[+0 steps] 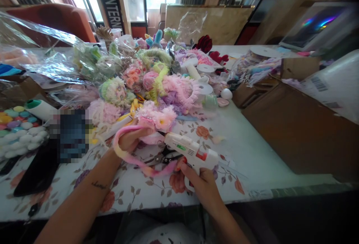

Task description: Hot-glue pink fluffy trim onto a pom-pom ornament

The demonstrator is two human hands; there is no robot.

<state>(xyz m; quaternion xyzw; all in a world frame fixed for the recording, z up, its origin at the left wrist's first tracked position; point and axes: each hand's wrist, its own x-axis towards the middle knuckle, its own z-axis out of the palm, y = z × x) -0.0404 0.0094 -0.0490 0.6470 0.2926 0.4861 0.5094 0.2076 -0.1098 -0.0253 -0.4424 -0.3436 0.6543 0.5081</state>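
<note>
My right hand grips the handle of a white hot glue gun, its dark nozzle pointing left toward my left hand. My left hand is closed around a fluffy pink piece with a yellow-centred flower on it. From that hand a fuzzy pink-and-yellow strip loops down and across to the fingers of my right hand. The nozzle is close to the pink piece; whether they touch I cannot tell. Dark-handled pliers or cutters lie on the floral tablecloth beneath the glue gun.
Behind my hands is a heap of pastel yarn and trims. On the left are a bag of colourful pom-poms, a white thread cone and a black phone-like slab. A cardboard box stands on the right.
</note>
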